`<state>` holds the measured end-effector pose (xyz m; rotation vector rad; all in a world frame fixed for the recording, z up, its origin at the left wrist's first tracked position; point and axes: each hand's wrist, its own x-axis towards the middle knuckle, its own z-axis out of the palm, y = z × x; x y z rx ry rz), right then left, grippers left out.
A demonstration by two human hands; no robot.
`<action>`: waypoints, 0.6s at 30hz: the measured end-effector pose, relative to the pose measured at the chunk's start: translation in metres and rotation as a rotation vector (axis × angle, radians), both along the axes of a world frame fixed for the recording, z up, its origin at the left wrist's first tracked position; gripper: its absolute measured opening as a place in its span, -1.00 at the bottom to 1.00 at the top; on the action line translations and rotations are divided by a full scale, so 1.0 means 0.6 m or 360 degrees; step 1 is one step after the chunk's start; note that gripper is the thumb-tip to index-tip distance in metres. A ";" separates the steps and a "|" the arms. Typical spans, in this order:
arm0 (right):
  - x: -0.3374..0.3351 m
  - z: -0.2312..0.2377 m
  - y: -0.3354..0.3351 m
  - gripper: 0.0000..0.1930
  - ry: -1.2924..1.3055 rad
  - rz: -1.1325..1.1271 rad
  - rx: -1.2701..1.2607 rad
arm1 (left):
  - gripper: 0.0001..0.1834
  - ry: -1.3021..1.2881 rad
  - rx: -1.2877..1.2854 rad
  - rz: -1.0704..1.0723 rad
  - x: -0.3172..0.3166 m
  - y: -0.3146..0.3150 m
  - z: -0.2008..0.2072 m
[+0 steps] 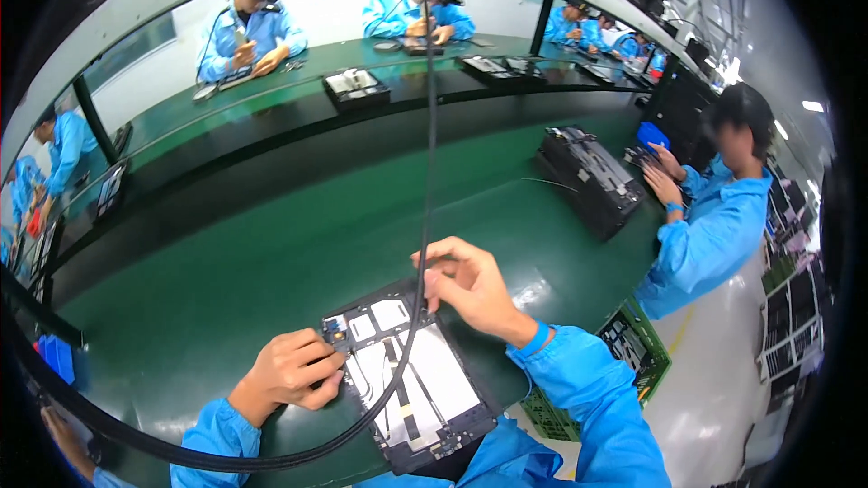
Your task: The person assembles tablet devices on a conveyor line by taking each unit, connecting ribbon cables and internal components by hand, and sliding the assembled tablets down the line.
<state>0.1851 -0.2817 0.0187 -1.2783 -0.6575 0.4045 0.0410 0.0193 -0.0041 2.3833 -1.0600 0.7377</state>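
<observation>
An opened tablet (443,370) lies on the green bench in front of me, tilted a little. Its black frame surrounds silver-white panels, dark strips and small circuit parts. My left hand (291,370) is closed at the left edge of the tablet, with bent fingers against its upper left side. Over the tablet's upper right corner, my right hand (475,287) is curled with thumb and fingers close together. Whatever those fingers may pinch is too small or hidden to make out. A thick black cable (430,145) hangs down in front of the view and crosses the tablet and right fingertips.
A stack of black trays (592,181) stands at the back right, near a co-worker (719,199) in blue. Right of me is a green crate (646,343) holding parts. A raised shelf (271,136) bears more opened tablets. Blue bins (56,359) sit at the left.
</observation>
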 end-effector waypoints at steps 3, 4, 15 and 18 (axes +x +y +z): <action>0.027 0.038 -0.075 -0.76 -0.0506 -0.0446 -0.0265 | -0.78 0.0007 0.0045 -0.0013 0.001 0.011 -0.002; 0.050 0.063 -0.102 -0.76 -0.0959 -0.0631 -0.0312 | -0.78 0.0023 0.0034 0.0027 -0.003 0.013 -0.002; 0.284 0.117 -0.471 0.66 -0.0537 -0.1052 -0.2423 | -0.64 -0.0097 0.0061 0.0134 -0.030 -0.006 0.005; 0.294 0.089 -0.466 0.68 -0.0549 -0.1183 -0.2530 | -0.51 0.0176 0.0027 -0.0233 -0.074 -0.079 0.000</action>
